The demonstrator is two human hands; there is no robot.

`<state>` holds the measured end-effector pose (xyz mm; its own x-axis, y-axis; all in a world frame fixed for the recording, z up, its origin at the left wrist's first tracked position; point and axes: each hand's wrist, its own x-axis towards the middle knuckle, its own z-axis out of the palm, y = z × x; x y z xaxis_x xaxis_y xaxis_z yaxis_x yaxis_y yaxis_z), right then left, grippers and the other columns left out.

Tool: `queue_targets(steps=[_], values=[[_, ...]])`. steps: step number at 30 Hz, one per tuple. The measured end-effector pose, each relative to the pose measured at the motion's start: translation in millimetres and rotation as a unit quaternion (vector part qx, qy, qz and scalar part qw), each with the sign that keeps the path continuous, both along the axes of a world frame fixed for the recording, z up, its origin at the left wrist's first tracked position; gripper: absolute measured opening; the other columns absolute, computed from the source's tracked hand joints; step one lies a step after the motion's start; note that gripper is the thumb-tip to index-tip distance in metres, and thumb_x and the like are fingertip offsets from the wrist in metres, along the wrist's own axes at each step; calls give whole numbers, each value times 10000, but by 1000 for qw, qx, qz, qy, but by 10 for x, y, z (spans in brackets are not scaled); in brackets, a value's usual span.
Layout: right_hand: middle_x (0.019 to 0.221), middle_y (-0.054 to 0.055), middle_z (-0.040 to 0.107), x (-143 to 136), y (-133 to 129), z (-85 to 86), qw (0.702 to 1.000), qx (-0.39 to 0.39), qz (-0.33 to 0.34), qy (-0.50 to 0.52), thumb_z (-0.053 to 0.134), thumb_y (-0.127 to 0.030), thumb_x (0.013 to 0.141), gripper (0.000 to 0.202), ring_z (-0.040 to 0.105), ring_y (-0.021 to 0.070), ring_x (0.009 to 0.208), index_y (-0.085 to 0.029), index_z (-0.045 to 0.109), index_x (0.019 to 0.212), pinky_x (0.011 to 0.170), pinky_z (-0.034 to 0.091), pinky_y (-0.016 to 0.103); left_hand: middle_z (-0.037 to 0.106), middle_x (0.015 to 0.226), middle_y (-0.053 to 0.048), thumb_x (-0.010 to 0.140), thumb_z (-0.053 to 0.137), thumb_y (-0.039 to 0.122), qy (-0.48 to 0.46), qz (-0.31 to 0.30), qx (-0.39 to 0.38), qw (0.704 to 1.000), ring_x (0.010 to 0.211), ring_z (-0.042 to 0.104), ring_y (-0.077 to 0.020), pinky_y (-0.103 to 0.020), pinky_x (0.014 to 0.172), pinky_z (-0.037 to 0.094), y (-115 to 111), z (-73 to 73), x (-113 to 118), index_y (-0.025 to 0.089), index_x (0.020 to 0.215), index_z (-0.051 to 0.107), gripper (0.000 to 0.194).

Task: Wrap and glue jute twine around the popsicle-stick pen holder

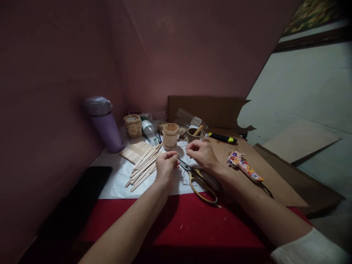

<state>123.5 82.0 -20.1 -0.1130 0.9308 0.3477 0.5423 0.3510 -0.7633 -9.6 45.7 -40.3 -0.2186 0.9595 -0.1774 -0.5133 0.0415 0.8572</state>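
My left hand [166,168] is closed in a pinch beside the loose craft sticks [145,169]; a tiny pale tip shows at its fingers, too small to name. Across a short gap, my right hand [202,154] also pinches with thumb and forefinger, and what it holds, if anything, cannot be made out. Between and below the hands lie scissors [205,197] with bronze-coloured handles, blades pointing toward my left fingers. Just beyond the hands stands a small cup made of wooden sticks [170,136]. Near my right hand is a brown pot [191,137] with a wooden stick [198,129] in it.
A purple tumbler [107,132], a second decorated stick cup [133,127] and a plastic bottle [149,129] stand or lie at the left. On the cardboard [271,183] rest a utility knife [223,138] and a flower-patterned glue gun [244,167]. Red cloth [176,223] covers the near edge.
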Motion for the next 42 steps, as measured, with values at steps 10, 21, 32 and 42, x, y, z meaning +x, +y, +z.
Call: queue_targets(steps=[10, 21, 32, 42], values=[[516, 46, 666, 238, 6, -146, 937, -183, 7, 297, 705, -226, 596, 151, 535, 98, 375, -155, 578, 556, 382, 451, 216, 586, 542, 5, 539, 725, 108, 21, -13, -5, 1000, 447, 508, -68, -186, 449, 374, 40, -28, -28, 96, 708, 645, 187], [616, -5, 682, 272, -130, -171, 896, -200, 84, 387, 817, -255, 551, 279, 611, 104, 520, -157, 658, 759, 467, 482, 203, 614, 550, -19, 536, 729, 101, 41, -70, 6, 997, 448, 515, -80, -197, 449, 383, 5, -6, 24, 104, 704, 682, 174], [583, -22, 648, 191, -291, -161, 897, -230, 118, 359, 799, -270, 599, 214, 536, 72, 456, -148, 697, 743, 468, 448, 204, 636, 572, -5, 522, 763, 145, 112, -106, 64, 986, 455, 519, -96, -218, 459, 398, -57, 101, 74, 118, 719, 670, 219], [584, -17, 631, 182, -292, -191, 894, -241, 124, 357, 774, -280, 639, 202, 552, 76, 485, -142, 652, 722, 481, 459, 194, 621, 547, -14, 540, 766, 189, 122, -118, 56, 984, 445, 513, -100, -222, 455, 392, -54, 62, 59, 115, 716, 670, 213]])
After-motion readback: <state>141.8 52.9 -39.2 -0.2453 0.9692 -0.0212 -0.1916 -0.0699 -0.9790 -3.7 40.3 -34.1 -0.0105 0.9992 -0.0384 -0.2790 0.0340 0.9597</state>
